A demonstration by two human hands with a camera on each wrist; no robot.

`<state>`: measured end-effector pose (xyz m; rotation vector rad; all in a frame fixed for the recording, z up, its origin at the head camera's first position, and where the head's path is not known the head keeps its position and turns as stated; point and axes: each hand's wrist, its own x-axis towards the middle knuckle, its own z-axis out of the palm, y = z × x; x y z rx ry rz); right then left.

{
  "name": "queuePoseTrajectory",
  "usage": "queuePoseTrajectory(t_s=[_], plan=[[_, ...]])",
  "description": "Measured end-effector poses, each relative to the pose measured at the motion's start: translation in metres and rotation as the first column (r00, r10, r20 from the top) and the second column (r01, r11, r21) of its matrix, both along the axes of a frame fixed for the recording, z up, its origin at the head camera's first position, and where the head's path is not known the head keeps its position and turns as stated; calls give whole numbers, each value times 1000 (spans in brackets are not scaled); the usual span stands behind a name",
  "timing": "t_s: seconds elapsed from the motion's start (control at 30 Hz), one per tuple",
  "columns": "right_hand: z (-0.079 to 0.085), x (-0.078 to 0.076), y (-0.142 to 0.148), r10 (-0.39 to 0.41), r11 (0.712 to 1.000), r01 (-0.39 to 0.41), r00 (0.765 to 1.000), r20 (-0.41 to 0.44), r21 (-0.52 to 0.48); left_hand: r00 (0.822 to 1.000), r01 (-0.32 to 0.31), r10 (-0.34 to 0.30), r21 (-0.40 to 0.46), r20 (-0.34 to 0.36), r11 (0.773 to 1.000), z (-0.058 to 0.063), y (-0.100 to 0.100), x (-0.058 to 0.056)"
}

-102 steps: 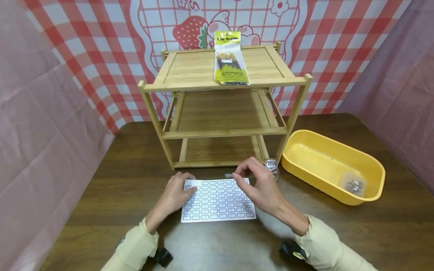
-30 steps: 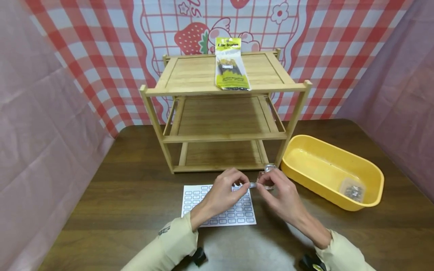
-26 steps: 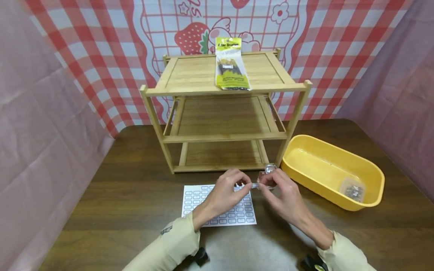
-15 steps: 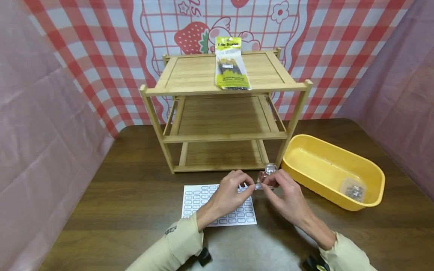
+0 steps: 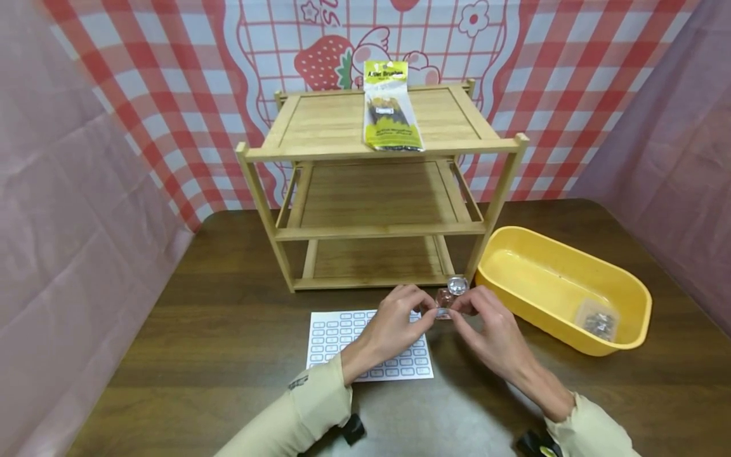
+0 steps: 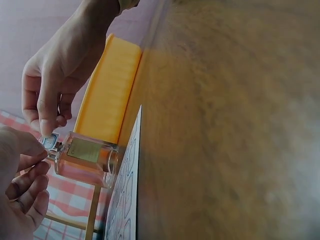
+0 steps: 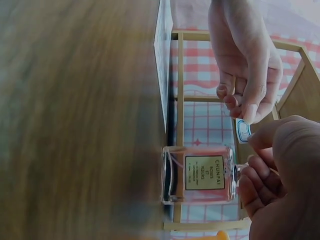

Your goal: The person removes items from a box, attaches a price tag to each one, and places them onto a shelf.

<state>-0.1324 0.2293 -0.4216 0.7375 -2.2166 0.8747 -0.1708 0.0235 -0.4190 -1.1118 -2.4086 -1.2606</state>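
Just changed: over the last second, the left hand [image 5: 394, 320] and right hand [image 5: 493, 330] shift rightward together; a few seconds ago the left hand rested on the sheet and the right alone held the sticker.
What that means: the work, I judge, passes from sheet to bottle (the bottle is now nearest the fingers).
Sticker [image 7: 243, 131]: stretched between both hands, near the bottle's neck; whether it touches the glass, I cannot tell.
Left hand: thumb and finger pinch 1 end of the sticker.
Right hand: thumb and finger pinch the other end (its remaining fingers curl by the neck).
Bottle [image 5: 445, 297]: upright, pinkish, clear-capped, its printed label [image 7: 205, 172] facing the person.
Sticker sheet [image 5: 331, 346]: flat, partly under the left forearm, printed in rows of little frames.
Worktop [image 5: 188, 330]: dark wood grain, shiny towards the person.
Rack [image 5: 377, 234]: 3 wooden tiers behind the bottle, with a packet of brushes [image 5: 394, 133] on the top tier.
Yellow tub [image 5: 537, 273]: to the right, holding 1 clear pack [image 5: 598, 320] of metallic bits (too small to name).
Room: red-and-white checked cloth [image 5: 165, 82] behind, mauve drapes [image 5: 80, 190] at both sides.
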Motion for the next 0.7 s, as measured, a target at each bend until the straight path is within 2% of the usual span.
queuePoseTrajectory(t_s=[0.4,0.7], plan=[[-2,-2,7,-55,997,58,997,-55,58,998,-36,34,-26,-51,999,-2,11,-1],[-2,-3,9,-71,996,73,996,-53,50,998,-61,60,-25,-36,998,-4,16,-3]])
